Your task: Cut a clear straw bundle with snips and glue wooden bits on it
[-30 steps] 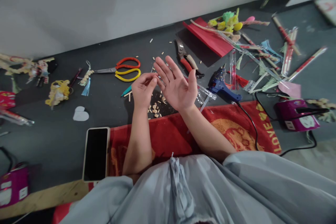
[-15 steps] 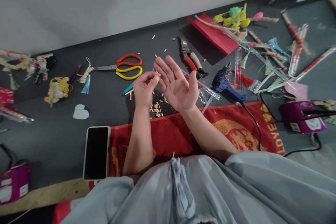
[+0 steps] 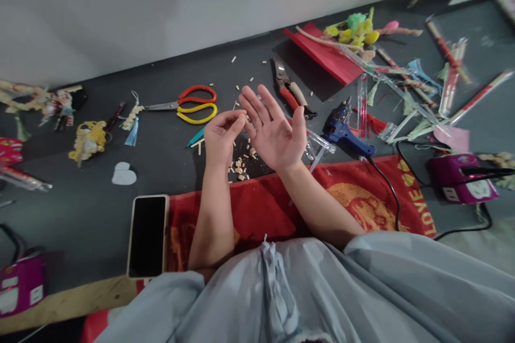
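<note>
My left hand (image 3: 223, 138) is closed in a pinch beside the fingers of my right hand; whatever lies between its fingertips is too small to make out. My right hand (image 3: 278, 136) is open, palm up, fingers stretched out and thumb apart. Small cut wooden pieces (image 3: 240, 166) lie scattered on the grey table below and between my hands. A teal pen-like thing (image 3: 196, 137) shows partly behind my left wrist. Beyond my right hand rest pruning shears (image 3: 290, 88) with red and white grips. Scissors (image 3: 197, 103) with orange and yellow handles lie to the left.
A blue glue gun (image 3: 346, 131) lies to the right, its cable crossing a red towel (image 3: 257, 209). A phone (image 3: 148, 236) is at the near left. Red paper (image 3: 322, 53), wrapped sticks (image 3: 448, 77) and a purple power strip (image 3: 462, 178) occupy the right side. A wall rises behind.
Both hands keep nearly the same pose, with my left fingertips still close to my right fingers. The whole view has shifted very slightly.
</note>
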Action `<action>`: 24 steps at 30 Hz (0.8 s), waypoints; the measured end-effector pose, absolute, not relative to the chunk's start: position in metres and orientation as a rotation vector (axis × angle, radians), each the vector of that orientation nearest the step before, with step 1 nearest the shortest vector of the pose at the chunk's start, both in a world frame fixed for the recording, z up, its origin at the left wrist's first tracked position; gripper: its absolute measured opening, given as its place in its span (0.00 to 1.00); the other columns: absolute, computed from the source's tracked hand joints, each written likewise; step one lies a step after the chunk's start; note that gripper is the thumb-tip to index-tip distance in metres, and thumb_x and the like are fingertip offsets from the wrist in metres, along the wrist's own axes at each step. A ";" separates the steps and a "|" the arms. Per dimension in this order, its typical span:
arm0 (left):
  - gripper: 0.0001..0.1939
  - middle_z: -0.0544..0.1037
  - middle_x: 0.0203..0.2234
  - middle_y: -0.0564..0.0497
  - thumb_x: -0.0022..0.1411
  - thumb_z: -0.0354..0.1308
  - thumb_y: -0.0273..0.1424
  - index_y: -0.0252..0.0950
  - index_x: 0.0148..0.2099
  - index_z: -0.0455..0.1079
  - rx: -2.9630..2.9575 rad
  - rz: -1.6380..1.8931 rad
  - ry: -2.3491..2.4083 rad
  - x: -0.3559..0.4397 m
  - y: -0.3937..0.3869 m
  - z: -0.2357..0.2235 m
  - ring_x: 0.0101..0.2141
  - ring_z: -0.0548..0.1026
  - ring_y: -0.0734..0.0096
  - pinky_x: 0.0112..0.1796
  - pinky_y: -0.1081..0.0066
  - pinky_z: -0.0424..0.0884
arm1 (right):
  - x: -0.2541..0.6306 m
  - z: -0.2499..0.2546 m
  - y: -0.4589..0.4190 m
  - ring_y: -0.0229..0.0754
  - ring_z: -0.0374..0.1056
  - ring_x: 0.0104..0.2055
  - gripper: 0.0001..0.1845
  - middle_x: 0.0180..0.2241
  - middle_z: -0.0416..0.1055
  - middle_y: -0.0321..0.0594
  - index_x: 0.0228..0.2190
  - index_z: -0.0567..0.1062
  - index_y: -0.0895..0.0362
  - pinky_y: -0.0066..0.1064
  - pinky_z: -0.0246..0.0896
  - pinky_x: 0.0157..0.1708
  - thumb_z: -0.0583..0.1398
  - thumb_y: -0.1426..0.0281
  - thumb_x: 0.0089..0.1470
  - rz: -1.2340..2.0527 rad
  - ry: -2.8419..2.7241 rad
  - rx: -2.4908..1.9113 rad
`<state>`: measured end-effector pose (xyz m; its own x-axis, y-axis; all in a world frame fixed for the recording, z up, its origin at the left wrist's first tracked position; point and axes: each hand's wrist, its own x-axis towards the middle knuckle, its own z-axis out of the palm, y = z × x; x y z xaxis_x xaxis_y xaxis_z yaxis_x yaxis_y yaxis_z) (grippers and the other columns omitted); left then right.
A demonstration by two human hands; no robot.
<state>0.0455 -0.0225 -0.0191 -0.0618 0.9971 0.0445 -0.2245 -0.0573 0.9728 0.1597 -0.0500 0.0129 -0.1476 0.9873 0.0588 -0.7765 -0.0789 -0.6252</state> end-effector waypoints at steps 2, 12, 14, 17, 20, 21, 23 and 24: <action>0.17 0.79 0.30 0.52 0.44 0.68 0.43 0.40 0.34 0.75 1.069 1.375 1.031 0.044 -0.023 -0.019 0.31 0.76 0.77 0.37 0.73 0.73 | 0.160 0.013 -0.050 0.40 0.50 0.66 0.32 0.60 0.60 0.34 0.51 0.66 0.47 0.44 0.46 0.64 0.41 0.44 0.54 1.623 -0.620 -0.477; 0.06 0.74 0.24 0.54 0.51 0.62 0.33 0.37 0.28 0.69 1.173 1.436 1.188 0.052 -0.020 -0.022 0.27 0.72 0.79 0.31 0.75 0.71 | 0.157 0.010 -0.051 0.42 0.47 0.67 0.33 0.60 0.60 0.33 0.53 0.65 0.46 0.46 0.46 0.63 0.43 0.44 0.53 1.606 -0.683 -0.533; 0.06 0.72 0.21 0.56 0.52 0.60 0.31 0.36 0.27 0.68 1.181 1.431 1.208 0.054 -0.020 -0.021 0.24 0.70 0.80 0.28 0.76 0.69 | 0.157 0.010 -0.052 0.42 0.47 0.67 0.33 0.61 0.59 0.34 0.53 0.64 0.47 0.46 0.46 0.63 0.44 0.44 0.53 1.609 -0.687 -0.541; 0.10 0.69 0.19 0.57 0.57 0.58 0.36 0.37 0.26 0.66 1.157 1.398 1.221 0.054 -0.020 -0.022 0.22 0.68 0.80 0.26 0.76 0.66 | 0.156 0.010 -0.052 0.40 0.50 0.66 0.32 0.61 0.60 0.34 0.53 0.64 0.47 0.44 0.45 0.64 0.44 0.45 0.54 1.625 -0.673 -0.496; 0.16 0.70 0.21 0.55 0.60 0.52 0.44 0.37 0.28 0.66 1.133 1.408 1.245 0.050 -0.017 -0.029 0.23 0.69 0.79 0.28 0.75 0.67 | 0.156 0.010 -0.052 0.38 0.48 0.67 0.34 0.61 0.59 0.34 0.55 0.63 0.47 0.44 0.46 0.64 0.42 0.44 0.55 1.661 -0.619 -0.544; 0.16 0.72 0.23 0.55 0.60 0.53 0.45 0.38 0.30 0.67 1.135 1.429 1.254 0.048 -0.015 -0.032 0.24 0.70 0.79 0.29 0.75 0.68 | 0.156 0.010 -0.052 0.38 0.48 0.67 0.34 0.62 0.59 0.34 0.55 0.62 0.47 0.44 0.46 0.64 0.42 0.43 0.55 1.669 -0.604 -0.557; 0.12 0.73 0.26 0.55 0.58 0.56 0.43 0.39 0.35 0.68 1.159 1.484 1.288 0.044 -0.012 -0.036 0.25 0.71 0.80 0.29 0.75 0.68 | 0.157 0.010 -0.052 0.38 0.47 0.67 0.34 0.62 0.58 0.34 0.56 0.62 0.47 0.44 0.46 0.64 0.42 0.43 0.55 1.667 -0.591 -0.559; 0.10 0.73 0.26 0.55 0.58 0.57 0.41 0.39 0.35 0.67 1.167 1.519 1.320 0.043 -0.011 -0.036 0.25 0.70 0.80 0.29 0.75 0.68 | 0.157 0.010 -0.051 0.38 0.47 0.67 0.34 0.62 0.58 0.34 0.56 0.62 0.47 0.44 0.46 0.64 0.43 0.43 0.55 1.662 -0.590 -0.551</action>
